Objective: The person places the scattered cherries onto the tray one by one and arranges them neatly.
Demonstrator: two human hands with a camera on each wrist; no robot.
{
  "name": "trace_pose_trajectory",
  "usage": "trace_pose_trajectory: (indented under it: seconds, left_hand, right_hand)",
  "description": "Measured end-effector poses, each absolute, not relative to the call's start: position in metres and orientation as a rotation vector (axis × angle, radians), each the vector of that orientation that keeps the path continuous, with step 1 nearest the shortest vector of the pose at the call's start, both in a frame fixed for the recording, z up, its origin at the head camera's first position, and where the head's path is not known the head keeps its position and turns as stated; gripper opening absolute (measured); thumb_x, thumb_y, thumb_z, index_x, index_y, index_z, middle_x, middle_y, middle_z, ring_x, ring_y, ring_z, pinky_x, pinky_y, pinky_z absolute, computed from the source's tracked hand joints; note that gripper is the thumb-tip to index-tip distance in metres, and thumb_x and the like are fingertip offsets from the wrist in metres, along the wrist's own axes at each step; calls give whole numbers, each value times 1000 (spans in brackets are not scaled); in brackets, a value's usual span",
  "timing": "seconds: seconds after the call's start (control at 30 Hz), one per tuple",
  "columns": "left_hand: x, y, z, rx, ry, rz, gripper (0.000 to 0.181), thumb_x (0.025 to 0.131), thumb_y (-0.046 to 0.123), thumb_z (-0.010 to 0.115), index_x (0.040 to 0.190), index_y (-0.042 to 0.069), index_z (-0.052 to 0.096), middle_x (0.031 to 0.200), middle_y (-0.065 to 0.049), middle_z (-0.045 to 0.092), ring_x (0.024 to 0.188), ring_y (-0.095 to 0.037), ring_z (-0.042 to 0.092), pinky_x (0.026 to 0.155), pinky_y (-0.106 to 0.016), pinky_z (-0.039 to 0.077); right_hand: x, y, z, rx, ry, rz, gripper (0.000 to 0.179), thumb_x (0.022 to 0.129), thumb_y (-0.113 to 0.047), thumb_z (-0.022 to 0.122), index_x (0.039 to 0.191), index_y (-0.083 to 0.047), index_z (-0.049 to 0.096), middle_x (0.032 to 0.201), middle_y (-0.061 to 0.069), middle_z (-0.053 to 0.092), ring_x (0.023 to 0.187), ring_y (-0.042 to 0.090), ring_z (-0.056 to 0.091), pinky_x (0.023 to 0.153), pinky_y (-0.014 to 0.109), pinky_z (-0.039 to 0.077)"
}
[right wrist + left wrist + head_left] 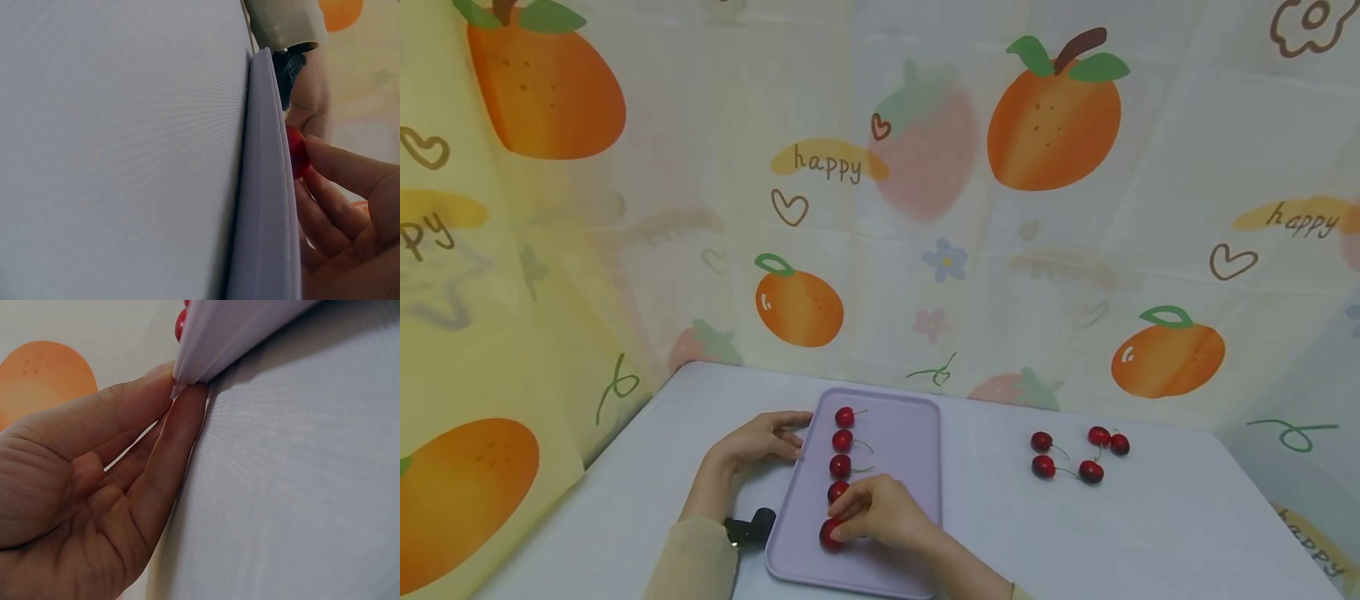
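A lilac tray (902,433) lies on the white table, with a column of red cherries down its left half. My left hand (763,440) pinches the tray's left rim between thumb and fingers, as the left wrist view shows at the tray edge (203,344). Over the near part of the tray, my right hand (883,517) holds the nearest cherry (831,536) between thumb and fingers. That cherry (297,152) shows red beyond the tray wall in the right wrist view. Just ahead of it sits another cherry (837,492), partly covered by the right fingers.
Several loose cherries (1091,472), some with stems, lie on the table (1000,517) right of the tray. A black wrist camera (752,528) sits by the left sleeve. Fruit-printed cloth (940,333) hangs behind and beside the table.
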State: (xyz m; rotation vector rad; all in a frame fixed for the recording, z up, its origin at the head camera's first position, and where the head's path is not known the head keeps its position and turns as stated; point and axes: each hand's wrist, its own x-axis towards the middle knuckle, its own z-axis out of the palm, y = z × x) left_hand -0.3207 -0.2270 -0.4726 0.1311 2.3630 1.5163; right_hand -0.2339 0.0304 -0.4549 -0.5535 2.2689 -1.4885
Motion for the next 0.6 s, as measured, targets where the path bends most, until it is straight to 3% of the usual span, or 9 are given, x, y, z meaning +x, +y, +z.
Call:
trace_pose_trajectory:
  seconds: [0.6]
  left_hand:
    - [-322,-229,-473,160,2331,1505,68,83,14,75,145,9,49,106,-10,69,92,-18,62,90,-31,53]
  right_hand:
    - [-234,32,-449,-567,2273,-1496,16,75,-7,83,90,-6,78,88,12,78,72,7,67,57,20,49]
